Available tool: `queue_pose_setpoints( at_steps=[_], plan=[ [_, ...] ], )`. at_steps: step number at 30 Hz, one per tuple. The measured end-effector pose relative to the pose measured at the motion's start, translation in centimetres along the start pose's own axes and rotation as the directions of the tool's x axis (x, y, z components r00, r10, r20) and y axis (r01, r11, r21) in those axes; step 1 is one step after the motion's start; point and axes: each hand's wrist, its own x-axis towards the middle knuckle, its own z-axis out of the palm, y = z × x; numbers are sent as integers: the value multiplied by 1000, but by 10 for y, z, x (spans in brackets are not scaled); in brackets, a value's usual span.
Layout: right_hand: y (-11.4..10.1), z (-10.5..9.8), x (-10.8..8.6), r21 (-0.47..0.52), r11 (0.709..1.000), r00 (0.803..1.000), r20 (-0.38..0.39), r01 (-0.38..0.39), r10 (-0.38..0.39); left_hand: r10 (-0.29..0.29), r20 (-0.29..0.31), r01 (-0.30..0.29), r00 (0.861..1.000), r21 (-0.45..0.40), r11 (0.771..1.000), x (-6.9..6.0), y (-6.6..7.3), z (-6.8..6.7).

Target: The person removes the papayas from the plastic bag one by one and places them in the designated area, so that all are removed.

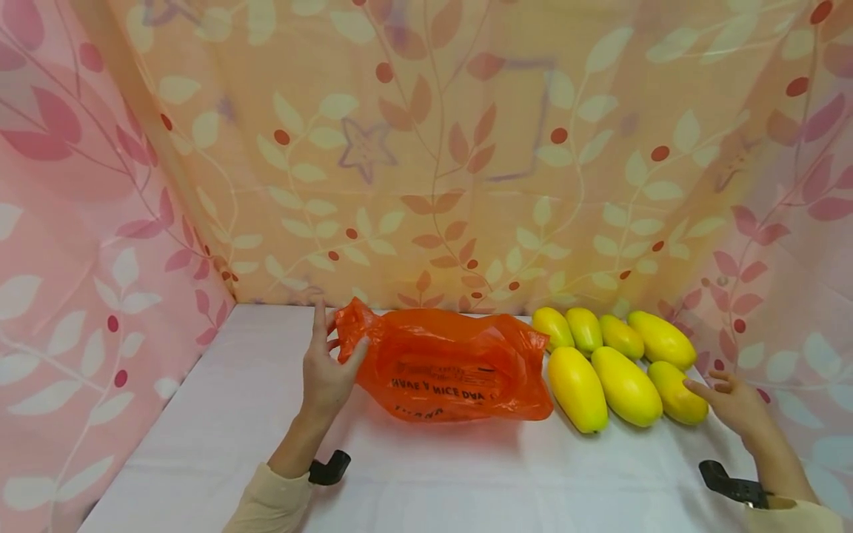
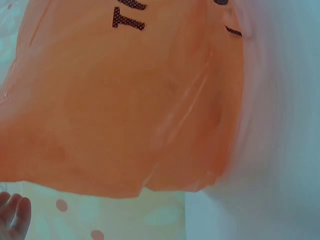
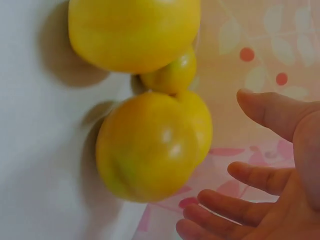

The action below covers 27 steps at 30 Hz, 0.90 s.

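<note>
An orange-red plastic bag with black lettering, upside down in the head view, lies puffed out on the white table. Beside its left end, my left hand has its fingers spread, the thumb in front of the bag's crumpled edge. The left wrist view shows the fingertips just off that edge. Several yellow mangoes lie in two rows right of the bag. My right hand is beside the front-right mango, fingers extended and apart; the right wrist view shows a gap between them.
A white cloth covers the table. Patterned curtains rise behind and at the left and right sides. Each wrist wears a black camera mount, such as the right one.
</note>
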Motion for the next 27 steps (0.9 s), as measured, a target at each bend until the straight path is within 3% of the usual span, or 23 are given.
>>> queue_pose_setpoints(
  at_steps=[7, 12, 18, 27],
  plan=[
    [-25, 7, -22, -61, 993, 990, -94, 99, -104, -28, 84, 27, 996, 12, 1000, 2, 1, -9],
    [-50, 18, -37, -104, 972, 958, -175, 211, -226, -23, 170, 23, 985, 4, 1000, 4, 1, -17],
    [-75, 41, -49, -168, 927, 913, -186, 334, -363, -44, 287, 32, 957, 46, 998, 0, -3, -24],
    [-106, 76, -62, -232, 839, 834, -148, 493, -531, -127, 417, 88, 900, 112, 990, 0, -13, -38]
  ],
)
